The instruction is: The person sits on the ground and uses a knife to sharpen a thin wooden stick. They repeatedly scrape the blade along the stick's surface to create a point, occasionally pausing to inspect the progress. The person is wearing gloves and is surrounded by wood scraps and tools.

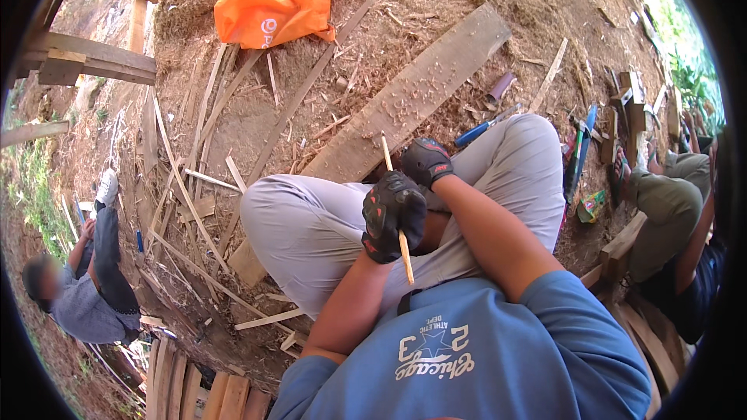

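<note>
I am seeing the person wearing a blue short-sleeved shirt with pale print on its front, light grey trousers, and black padded gloves with red marks on the left hand (393, 214) and right hand (426, 161).

Both gloved hands, left hand (394, 216) and right hand (426, 162), apparently grip a thin wooden stick (396, 208).

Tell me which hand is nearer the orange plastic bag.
Left. The left hand, gripping a thin bamboo stick, sits below the orange plastic bag; the right hand lies farther to the bag's right.
</note>
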Demonstrator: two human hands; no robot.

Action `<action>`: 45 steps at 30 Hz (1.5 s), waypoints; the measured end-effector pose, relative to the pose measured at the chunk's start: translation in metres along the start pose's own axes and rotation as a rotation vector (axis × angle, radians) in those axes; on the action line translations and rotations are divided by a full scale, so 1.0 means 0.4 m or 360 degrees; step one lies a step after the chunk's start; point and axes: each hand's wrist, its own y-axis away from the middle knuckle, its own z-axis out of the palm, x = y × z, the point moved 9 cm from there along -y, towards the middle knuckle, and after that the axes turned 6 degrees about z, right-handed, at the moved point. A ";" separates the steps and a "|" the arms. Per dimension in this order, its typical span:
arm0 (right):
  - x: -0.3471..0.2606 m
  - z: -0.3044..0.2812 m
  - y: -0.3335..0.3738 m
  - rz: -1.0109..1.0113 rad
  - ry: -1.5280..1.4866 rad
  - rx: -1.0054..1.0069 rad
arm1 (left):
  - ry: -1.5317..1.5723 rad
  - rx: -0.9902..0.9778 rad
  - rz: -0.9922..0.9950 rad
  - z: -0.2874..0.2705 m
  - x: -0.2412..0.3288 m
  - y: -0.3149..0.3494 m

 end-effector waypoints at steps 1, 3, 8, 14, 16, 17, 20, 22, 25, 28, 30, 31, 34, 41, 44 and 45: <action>0.000 0.015 -0.006 -0.0031 0.0044 -0.0008 | 0.0025 -0.0040 -0.0064 -0.005 -0.016 0.005; -0.009 0.020 -0.021 -0.0102 0.0143 -0.0025 | 0.0032 -0.0043 -0.0107 -0.011 -0.030 0.007; 0.018 0.029 -0.030 0.0071 0.0087 -0.0033 | 0.0019 0.0059 0.0009 -0.026 -0.014 0.008; -0.016 -0.014 0.001 -0.0013 0.0132 -0.0075 | -0.0043 0.0109 -0.0001 -0.042 -0.004 -0.010; -0.023 -0.018 -0.004 -0.0037 0.0125 -0.0109 | -0.0049 0.0045 0.0019 -0.045 0.000 -0.028; -0.014 -0.017 -0.015 -0.0014 0.0133 -0.0142 | -0.0044 0.0008 0.0023 -0.045 0.004 -0.034; 0.005 0.005 -0.021 0.0023 0.0186 -0.0203 | -0.0005 -0.0191 -0.0071 -0.038 -0.013 -0.027; 0.025 0.026 -0.030 0.0091 0.0142 -0.0109 | 0.0048 -0.0116 -0.0080 -0.049 -0.016 -0.032; 0.062 0.065 -0.054 0.0187 0.0068 -0.0050 | 0.0083 -0.0047 -0.0114 -0.056 -0.026 -0.028; 0.074 0.091 -0.069 0.0134 0.0099 -0.0087 | 0.0066 -0.0152 -0.0248 -0.050 -0.033 -0.025; 0.071 0.075 -0.059 0.0154 0.0032 -0.0055 | 0.0056 -0.0052 -0.0275 -0.062 -0.037 -0.014; 0.073 0.066 -0.054 0.0166 -0.0002 -0.0040 | 0.0054 -0.0003 -0.0288 -0.065 -0.046 -0.002; 0.019 -0.010 -0.043 -0.0107 0.0371 0.0099 | 0.0290 0.0374 -0.0508 -0.102 -0.094 0.031; 0.214 -0.314 0.178 0.0809 -0.2143 0.0016 | 0.1114 0.1197 -0.0969 -0.212 -0.255 0.055; 0.297 -0.369 0.292 0.0593 -0.2364 0.0111 | 0.1125 0.1288 -0.1076 -0.234 -0.272 0.055; 0.303 -0.386 0.328 0.0522 -0.2359 0.0204 | 0.1253 0.1272 -0.1027 -0.229 -0.259 0.045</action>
